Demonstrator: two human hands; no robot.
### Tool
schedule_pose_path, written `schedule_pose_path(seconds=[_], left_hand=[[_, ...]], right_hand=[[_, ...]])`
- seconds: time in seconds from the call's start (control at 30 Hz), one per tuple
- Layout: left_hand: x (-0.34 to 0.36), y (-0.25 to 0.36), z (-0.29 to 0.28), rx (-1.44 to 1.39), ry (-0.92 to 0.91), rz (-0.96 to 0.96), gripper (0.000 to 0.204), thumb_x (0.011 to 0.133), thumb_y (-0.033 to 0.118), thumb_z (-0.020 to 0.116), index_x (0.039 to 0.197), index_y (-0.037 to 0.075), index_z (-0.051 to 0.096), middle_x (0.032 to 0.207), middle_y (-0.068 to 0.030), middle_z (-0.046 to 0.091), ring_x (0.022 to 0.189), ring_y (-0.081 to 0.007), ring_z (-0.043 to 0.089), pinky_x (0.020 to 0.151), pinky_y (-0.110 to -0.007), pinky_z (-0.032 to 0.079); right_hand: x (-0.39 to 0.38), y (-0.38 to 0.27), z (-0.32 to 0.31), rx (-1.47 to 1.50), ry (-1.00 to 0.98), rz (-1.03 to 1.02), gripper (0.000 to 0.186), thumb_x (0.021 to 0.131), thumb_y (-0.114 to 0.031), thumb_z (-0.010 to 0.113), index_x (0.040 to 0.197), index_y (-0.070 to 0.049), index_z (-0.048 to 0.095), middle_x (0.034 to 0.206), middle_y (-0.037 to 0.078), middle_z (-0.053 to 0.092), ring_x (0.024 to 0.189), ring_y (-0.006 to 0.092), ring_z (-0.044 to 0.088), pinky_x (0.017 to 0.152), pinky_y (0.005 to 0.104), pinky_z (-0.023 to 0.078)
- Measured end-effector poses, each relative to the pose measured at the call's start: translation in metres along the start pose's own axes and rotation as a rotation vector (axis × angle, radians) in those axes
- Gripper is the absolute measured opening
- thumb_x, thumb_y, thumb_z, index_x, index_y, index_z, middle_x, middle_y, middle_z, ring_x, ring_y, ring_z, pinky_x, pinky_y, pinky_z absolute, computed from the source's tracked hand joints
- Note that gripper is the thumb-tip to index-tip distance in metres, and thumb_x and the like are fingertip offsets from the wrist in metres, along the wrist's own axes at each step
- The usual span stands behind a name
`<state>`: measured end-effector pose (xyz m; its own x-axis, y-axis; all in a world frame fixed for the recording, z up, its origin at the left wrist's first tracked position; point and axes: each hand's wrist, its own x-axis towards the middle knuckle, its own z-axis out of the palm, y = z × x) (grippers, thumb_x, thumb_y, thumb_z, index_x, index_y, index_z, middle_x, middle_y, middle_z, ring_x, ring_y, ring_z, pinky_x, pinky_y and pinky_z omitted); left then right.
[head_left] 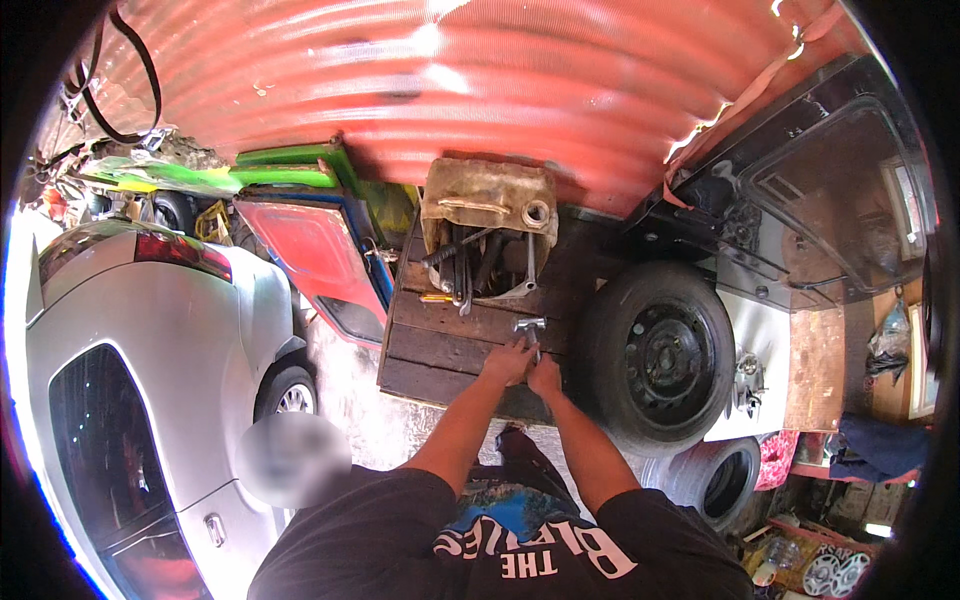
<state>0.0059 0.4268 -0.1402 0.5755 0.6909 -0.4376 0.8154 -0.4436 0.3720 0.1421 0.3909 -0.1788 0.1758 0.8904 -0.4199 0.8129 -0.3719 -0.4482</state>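
Both hands meet over the near edge of a dark plank bench. My left hand [508, 363] is closed around the lower part of a shiny metal tool [530, 325] with a short crosswise head; its exact kind is too small to tell. My right hand [544, 376], also closed, grips the same tool's shaft from the right. The fingers hide most of the shaft. Just beyond the hands, a cut-open tan plastic jug [486, 190] holds several wrenches [532, 262] and other tools. A yellow-orange handle [437, 298] lies on the planks beside it.
A wheel with a black rim [664, 350] stands right of the hands, touching the bench [425, 345]. Another tire [728, 485] lies below it. A silver car [190, 350] fills the left. Red and green panels [305, 250] lean behind, before a red corrugated wall [400, 80].
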Motion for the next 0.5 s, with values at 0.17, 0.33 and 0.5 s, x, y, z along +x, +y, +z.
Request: schedule_pose_path(seconds=[0.17,0.33,0.5], left_hand=[[-0.014,-0.010,-0.010,-0.065,-0.009,-0.044,0.080,0.082,0.015,0.061,0.153,0.017,0.023,0.145,-0.0213,0.041,0.125,-0.0374,0.051,0.097,-0.049,0.047],[-0.035,-0.020,-0.025,-0.260,0.127,-0.072,0.066,0.087,0.018,0.055,0.147,0.004,0.029,0.127,-0.0268,0.056,0.117,-0.0397,0.056,0.095,-0.045,0.048],[-0.054,-0.001,-0.025,-0.836,0.408,-0.372,0.046,0.090,0.026,0.054,0.127,0.000,0.045,0.111,-0.0290,0.062,0.104,-0.0435,0.060,0.088,-0.050,0.048]], right_hand=[[-0.015,-0.010,-0.008,-0.059,-0.060,-0.057,0.044,0.088,-0.030,0.060,0.113,0.005,0.051,0.098,0.030,0.065,0.093,0.0477,0.063,0.080,0.0556,0.050],[-0.036,-0.029,-0.018,0.008,-0.053,-0.124,0.043,0.088,-0.028,0.059,0.110,0.008,0.050,0.095,0.032,0.064,0.092,0.0484,0.063,0.081,0.0561,0.050],[-0.057,-0.046,-0.026,0.089,0.007,-0.201,0.040,0.087,-0.027,0.062,0.110,0.004,0.050,0.093,0.032,0.064,0.089,0.0505,0.062,0.078,0.0569,0.049]])
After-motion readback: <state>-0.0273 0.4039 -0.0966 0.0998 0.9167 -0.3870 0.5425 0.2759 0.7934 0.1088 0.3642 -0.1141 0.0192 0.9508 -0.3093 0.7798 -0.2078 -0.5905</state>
